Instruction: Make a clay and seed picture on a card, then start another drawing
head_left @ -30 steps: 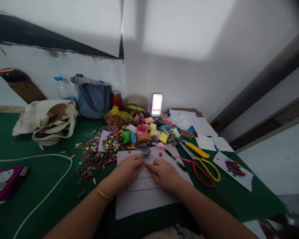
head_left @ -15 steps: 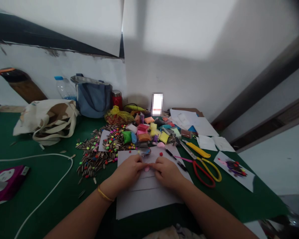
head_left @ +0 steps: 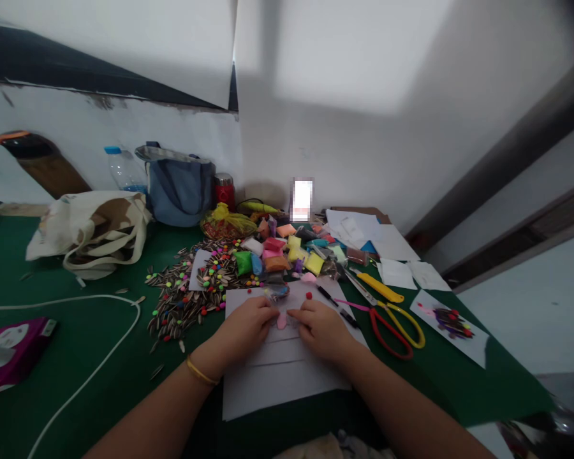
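Observation:
My left hand and my right hand meet over a stack of white paper sheets on the green table. Both hands have their fingers curled and pinch a small pink lump of clay between the fingertips, just above the paper. A yellow bangle circles my left wrist. A small red clay ball lies on the paper beyond my right hand.
Clay packets in many colours are piled behind the paper, with sunflower seeds and coloured beads to the left. Red and yellow scissors lie to the right. Bags, a bottle and a white cable occupy the left.
Both hands stayed over the paper and shifted slightly; the pink clay lump now shows a little more between the fingertips.

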### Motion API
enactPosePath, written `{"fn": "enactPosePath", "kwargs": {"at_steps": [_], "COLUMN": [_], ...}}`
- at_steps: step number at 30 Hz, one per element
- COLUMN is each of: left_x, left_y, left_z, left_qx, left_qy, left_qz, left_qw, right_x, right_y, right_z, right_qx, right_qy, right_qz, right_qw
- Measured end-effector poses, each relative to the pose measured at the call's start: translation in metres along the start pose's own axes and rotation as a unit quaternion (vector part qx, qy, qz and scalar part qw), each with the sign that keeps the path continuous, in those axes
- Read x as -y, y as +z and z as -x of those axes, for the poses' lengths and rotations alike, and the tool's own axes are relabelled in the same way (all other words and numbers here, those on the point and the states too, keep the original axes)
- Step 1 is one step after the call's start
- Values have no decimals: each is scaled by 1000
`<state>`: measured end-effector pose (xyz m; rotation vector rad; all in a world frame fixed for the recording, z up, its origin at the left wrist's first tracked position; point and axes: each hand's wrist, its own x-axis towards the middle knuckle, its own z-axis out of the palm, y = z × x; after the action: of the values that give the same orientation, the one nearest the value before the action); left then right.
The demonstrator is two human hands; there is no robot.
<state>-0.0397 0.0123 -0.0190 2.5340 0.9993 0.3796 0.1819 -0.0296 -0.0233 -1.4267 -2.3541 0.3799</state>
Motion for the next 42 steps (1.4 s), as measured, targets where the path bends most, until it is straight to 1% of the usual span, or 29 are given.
{"fn": "enactPosePath", "kwargs": {"at_steps": [5,11,15,19,22,26,29,32,37,42], "left_x": [0,2,1,-2,-6,-13,-16,-17,-14,-12], "left_y": [0,3,1,-1,-1,5,9,11,11,10], "left_z": [0,0,0,1,1,-1,-3,-4,-4,-3], "left_qx": [2,-2,3,-1,-13,-25,-34,-41,-37,-41], "left_qy": [6,15,14,2,-20,-57,-72,-75,-72,-63], "left_qz": [2,-2,3,12,13,-25,-56,-70,-63,-53], "left_qw": [1000,1000,1000,1000,1000,998,995,994,995,996], "right_x": [2,3,4,3,1,0,0,0,1,1], "right_y": [0,3,3,1,-1,-4,-5,-5,-8,-9], "right_z": [-1,-1,-1,0,1,1,1,1,2,3], "right_qx": [25,28,27,18,22,39,50,63,82,76], "right_qy": [-14,-11,-9,-19,-19,-19,-21,-25,-40,-45], "right_qz": [20,27,32,18,5,-1,0,4,26,38], "right_qw": [999,999,999,999,1000,999,999,998,996,995]}}
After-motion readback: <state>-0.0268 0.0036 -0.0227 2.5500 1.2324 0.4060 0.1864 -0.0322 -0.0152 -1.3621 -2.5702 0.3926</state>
